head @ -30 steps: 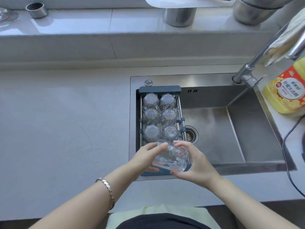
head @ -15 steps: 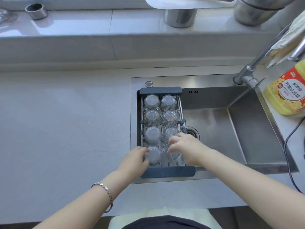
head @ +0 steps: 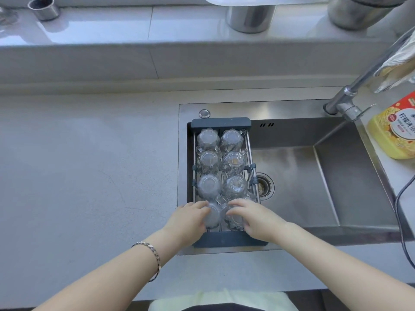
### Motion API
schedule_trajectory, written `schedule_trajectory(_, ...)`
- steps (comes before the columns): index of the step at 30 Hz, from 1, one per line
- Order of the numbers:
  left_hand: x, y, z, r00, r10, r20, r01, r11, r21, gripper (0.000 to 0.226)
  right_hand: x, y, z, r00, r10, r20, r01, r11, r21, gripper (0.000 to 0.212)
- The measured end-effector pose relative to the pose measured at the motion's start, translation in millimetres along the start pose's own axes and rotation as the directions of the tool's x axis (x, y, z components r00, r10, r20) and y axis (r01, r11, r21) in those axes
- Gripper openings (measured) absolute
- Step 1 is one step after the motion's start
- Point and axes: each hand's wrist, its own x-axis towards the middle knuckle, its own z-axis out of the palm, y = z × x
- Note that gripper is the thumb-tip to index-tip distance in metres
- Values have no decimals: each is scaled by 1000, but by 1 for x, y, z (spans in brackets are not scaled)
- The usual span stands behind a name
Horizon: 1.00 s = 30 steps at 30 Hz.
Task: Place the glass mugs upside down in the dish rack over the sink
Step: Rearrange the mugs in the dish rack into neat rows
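Observation:
A dark grey dish rack (head: 221, 122) spans the left end of the steel sink (head: 298, 176). Several clear glass mugs (head: 208, 138) stand upside down in it in two columns. In the front row, my left hand (head: 188, 217) cups the left side of the front-left mug (head: 214, 217), which is bottom up. My right hand (head: 256, 217) lies over the front-right mug (head: 234, 222), with its fingers reaching across the mug's top. Both front mugs sit down inside the rack and are partly hidden by my fingers.
A drain (head: 265, 186) lies just right of the rack. The faucet (head: 345, 102) rises at the sink's back right, next to a yellow soap bottle (head: 395, 131) and a black cable (head: 402, 212). Steel cups (head: 43, 9) stand on the back ledge. Grey counter (head: 89, 176) stretches left.
A second ago both hands held a mug above the rack's front end. The mugs have since come down into the front row, and my hands have stayed on them.

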Motion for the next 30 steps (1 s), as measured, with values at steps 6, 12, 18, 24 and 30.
schedule_trajectory(6, 33, -9, -55, 980, -61, -189, 29, 985, -168, 37, 34, 19, -73, 900, 305, -312, -204, 926, 318, 37)
schedule_trajectory(12, 89, -22, -109, 952, -96, -289, 41, 981, -188, 47, 109, 45, -124, 796, 526, -298, -418, 835, 358, 59)
schedule_trajectory(18, 148, -29, -126, 983, 90, -157, -28, 933, 359, 64, 157, 56, -107, 787, 609, -104, -575, 783, 236, 91)
schedule_trajectory(24, 185, -33, -126, 993, 115, -4, -92, 814, 574, 76, 152, 59, -102, 760, 595, -262, -500, 792, 349, 72)
schedule_trajectory(30, 183, -33, -130, 980, 190, -55, -120, 791, 599, 56, 112, 50, -110, 720, 565, -403, -364, 802, 474, 73)
